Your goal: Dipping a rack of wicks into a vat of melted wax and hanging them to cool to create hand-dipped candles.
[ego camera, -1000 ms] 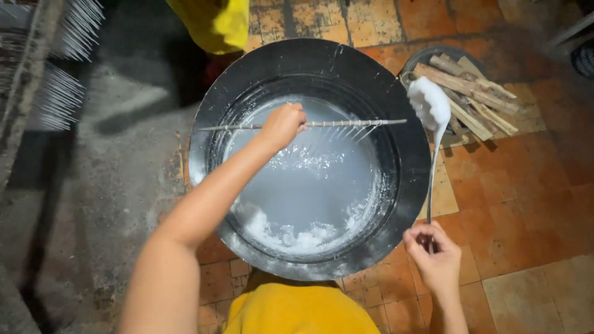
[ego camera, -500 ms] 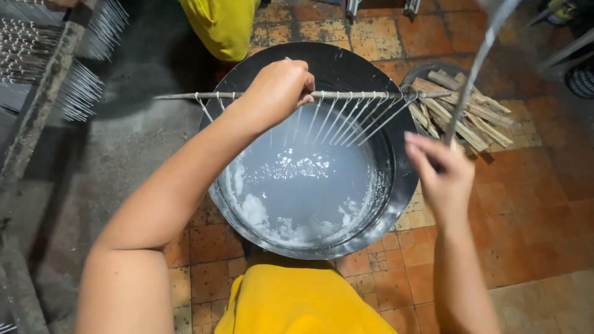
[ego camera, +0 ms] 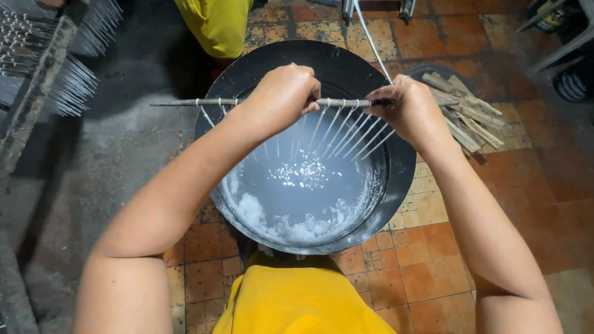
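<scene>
Both hands are up over the big black pan [ego camera: 216, 111], gripping one thin horizontal stick [ego camera: 337, 102]. L hand [ego camera: 281, 96] is fisted round it near the middle; R hand [ego camera: 409, 108] is clamped on it twd the R end, so the hands sit a short way apart w/ a bare stretch of stick btwn them. The R hand also pinches a long thin metal handle [ego camera: 370, 38] that runs up and away from the knuckles; its far end is out of frame.

A row of white-coated strings [ego camera: 346, 130] hangs off the stick btwn and below the hands, slanting down twd the milky white liquid [ego camera: 303, 192] in the pan. A few more strings hang left of the L hand. Solid white lumps [ego camera: 266, 222] crust the pan's near edge, below the forearms.

Just beyond the R hand: pile of split firewood [ego camera: 473, 114] on the tiled floor [ego camera: 526, 185]. Far left of the L arm: rack of thin white rods [ego camera: 68, 80]. Past the pan, someone's yellow garment [ego camera: 216, 25].
</scene>
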